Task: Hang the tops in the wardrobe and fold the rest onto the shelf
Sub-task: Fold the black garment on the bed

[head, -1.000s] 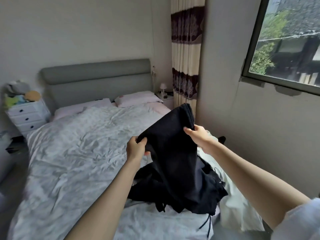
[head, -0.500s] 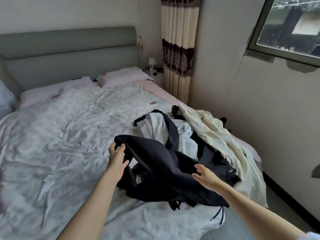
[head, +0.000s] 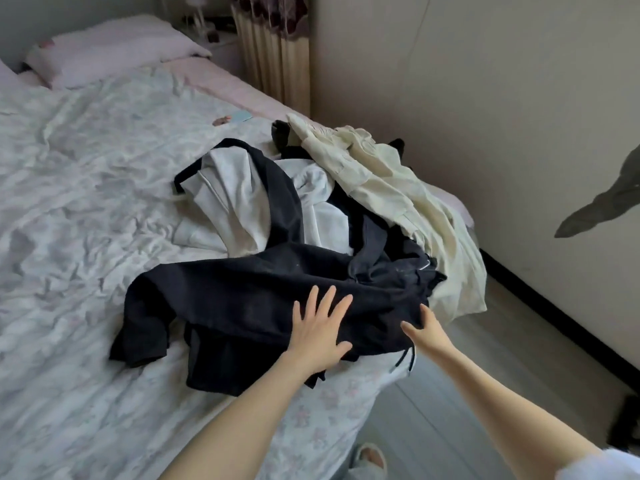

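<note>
Lying near the bed's (head: 86,237) right edge: black garment (head: 242,306), spread flat on the quilt, its drawstring (head: 403,360) hanging over the side

Left hand (head: 320,332): palm down on the garment, fingers (head: 325,301) straight and spread, thumb out to the right; forearm runs up from the lower middle of view, bare

Right hand (head: 427,332): at the garment's right end, thumb pointing left over the cloth, fingertips pushed against the fabric edge; whether they pinch it cannot be told; arm extended from the lower right, white sleeve (head: 609,462) at the corner

Behind the garment: heap holding a white top (head: 235,195) with black trim and a cream garment (head: 391,181) draped toward the wall

Farther off: pink pillow (head: 114,46), curtain (head: 277,53)

Floor: slipper (head: 370,459) by the bed
</note>
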`<state>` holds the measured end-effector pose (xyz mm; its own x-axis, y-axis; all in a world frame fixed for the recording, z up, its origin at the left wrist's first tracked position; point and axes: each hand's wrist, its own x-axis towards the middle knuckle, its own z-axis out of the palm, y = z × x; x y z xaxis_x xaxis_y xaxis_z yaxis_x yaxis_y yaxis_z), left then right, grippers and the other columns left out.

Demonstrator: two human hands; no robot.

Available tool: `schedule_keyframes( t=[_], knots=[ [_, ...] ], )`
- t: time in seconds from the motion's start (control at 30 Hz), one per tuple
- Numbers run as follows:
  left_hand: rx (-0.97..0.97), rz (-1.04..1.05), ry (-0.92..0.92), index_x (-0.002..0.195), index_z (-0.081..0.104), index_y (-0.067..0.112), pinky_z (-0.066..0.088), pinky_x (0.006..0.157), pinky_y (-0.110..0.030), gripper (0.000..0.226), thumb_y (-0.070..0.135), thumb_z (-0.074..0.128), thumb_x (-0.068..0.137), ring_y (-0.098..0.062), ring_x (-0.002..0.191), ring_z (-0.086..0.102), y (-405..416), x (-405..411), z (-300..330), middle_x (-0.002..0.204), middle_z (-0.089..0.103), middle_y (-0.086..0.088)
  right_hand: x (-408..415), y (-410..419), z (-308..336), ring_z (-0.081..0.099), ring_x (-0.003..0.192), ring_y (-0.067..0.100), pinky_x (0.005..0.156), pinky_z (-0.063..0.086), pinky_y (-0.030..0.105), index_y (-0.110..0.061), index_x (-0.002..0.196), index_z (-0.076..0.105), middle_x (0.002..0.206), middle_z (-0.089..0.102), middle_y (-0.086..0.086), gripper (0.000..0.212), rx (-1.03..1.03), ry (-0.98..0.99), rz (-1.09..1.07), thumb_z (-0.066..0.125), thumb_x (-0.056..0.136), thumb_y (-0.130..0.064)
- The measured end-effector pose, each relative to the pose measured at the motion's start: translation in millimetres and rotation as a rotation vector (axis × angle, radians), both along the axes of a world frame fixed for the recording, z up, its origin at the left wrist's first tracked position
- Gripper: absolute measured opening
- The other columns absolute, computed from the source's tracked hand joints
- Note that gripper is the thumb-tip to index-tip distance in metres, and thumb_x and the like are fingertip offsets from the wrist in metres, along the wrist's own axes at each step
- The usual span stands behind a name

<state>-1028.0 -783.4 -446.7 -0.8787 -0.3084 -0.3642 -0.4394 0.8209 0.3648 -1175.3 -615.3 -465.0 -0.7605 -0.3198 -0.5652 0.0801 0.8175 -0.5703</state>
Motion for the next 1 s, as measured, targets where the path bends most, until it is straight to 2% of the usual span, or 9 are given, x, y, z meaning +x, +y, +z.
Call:
schedule_keyframes(
  t=[0.1,0.2,0.3,0.37,0.43,0.6,0.73,0.9,1.0],
  knots=[
    [-0.226,-0.19,0.044,0.148,-0.012,0.033,-0.014,0.108,-0.061,0.092,0.046,0.055,0.088,-0.032,0.14,-0.028,18.4,-41.2,-28.1,0.156,-0.024,-0.003,-7.3,9.6,-25.0,0.044,0.117,0.019,0.091,0.037,0.031,-0.01,0.148,0.021,0.148,0.036,0.01,0.062,-0.047,-0.107,-0.161,0.051,0.095,-0.024],
    [-0.35,-0.174,0.101,0.149,-0.012,0.026,-0.011,0.109,-0.062,0.095,0.051,0.055,0.087,-0.034,0.144,-0.013,32.8,-83.4,-46.0,0.158,-0.008,-0.011,-5.0,19.8,-43.1,0.048,0.121,0.025,0.094,0.044,0.038,-0.012,0.147,0.023,0.142,0.042,0.009,0.056,-0.086,-0.214,-0.301,0.047,0.097,-0.023],
    [-0.311,-0.109,0.121,0.144,0.024,0.018,0.026,0.106,-0.043,0.064,0.043,0.052,0.093,-0.029,0.127,0.038,38.4,-118.8,-60.6,0.137,0.044,-0.008,-6.4,32.8,-51.1,0.051,0.117,0.038,0.095,0.045,0.05,-0.013,0.144,0.027,0.123,0.052,0.011,0.049,-0.122,-0.282,-0.432,0.044,0.099,-0.021],
    [-0.25,-0.086,0.151,0.126,0.045,0.018,0.035,0.089,-0.035,0.034,0.036,0.046,0.097,-0.026,0.108,0.052,33.7,-128.6,-61.2,0.118,0.059,-0.004,-10.1,41.4,-51.7,0.051,0.118,0.036,0.095,0.047,0.049,-0.016,0.145,0.025,0.124,0.051,0.006,0.051,-0.154,-0.32,-0.507,0.044,0.099,-0.025],
    [-0.112,-0.007,0.226,0.114,0.054,0.018,0.039,0.081,-0.037,0.026,0.035,0.044,0.098,-0.029,0.099,0.057,29.9,-126.3,-52.5,0.106,0.065,-0.004,-11.2,52.9,-51.7,0.05,0.114,0.025,0.088,0.049,0.041,-0.019,0.148,0.022,0.141,0.042,0.004,0.056,-0.184,-0.359,-0.576,0.045,0.098,-0.032],
    [0.103,0.232,0.446,0.103,0.061,0.019,0.036,0.067,-0.03,0.024,0.038,0.05,0.095,-0.02,0.077,0.057,5.3,-123.3,15.7,0.073,0.06,0.008,-17.4,55.3,-27.7,0.046,0.117,0.026,0.085,0.051,0.041,-0.027,0.149,0.012,0.152,0.026,-0.001,0.071,-0.317,-0.462,-0.606,0.05,0.092,-0.047],
    [0.158,0.316,0.558,0.1,0.066,0.02,0.045,0.07,-0.034,0.02,0.034,0.053,0.093,-0.024,0.082,0.062,-16.2,-120.8,81.0,0.082,0.068,0.002,-24.4,24.4,14.9,0.045,0.124,0.033,0.076,0.057,0.043,-0.036,0.149,0.009,0.156,0.017,0.0,0.087,-0.555,-0.628,-0.576,0.057,0.081,-0.062],
    [0.119,0.318,0.803,0.101,0.069,0.012,0.051,0.079,-0.037,0.017,0.023,0.06,0.091,-0.026,0.088,0.065,-21.7,-113.9,171.5,0.09,0.072,-0.004,-50.6,-45.9,128.0,0.066,0.104,0.024,0.074,0.057,0.035,-0.027,0.118,0.066,0.122,0.064,0.007,0.073,-1.034,-0.8,-0.346,0.065,0.063,-0.074],
    [0.093,0.292,0.952,0.103,0.068,0.011,0.047,0.079,-0.018,0.017,0.02,0.061,0.091,-0.017,0.087,0.063,-24.3,-110.0,228.8,0.092,0.072,-0.002,-62.5,-76.8,206.4,0.071,0.085,0.02,0.065,0.057,0.036,-0.012,0.127,0.05,0.103,0.071,0.004,0.081,-1.121,-0.65,-0.229,0.052,0.074,-0.074]
  ],
)
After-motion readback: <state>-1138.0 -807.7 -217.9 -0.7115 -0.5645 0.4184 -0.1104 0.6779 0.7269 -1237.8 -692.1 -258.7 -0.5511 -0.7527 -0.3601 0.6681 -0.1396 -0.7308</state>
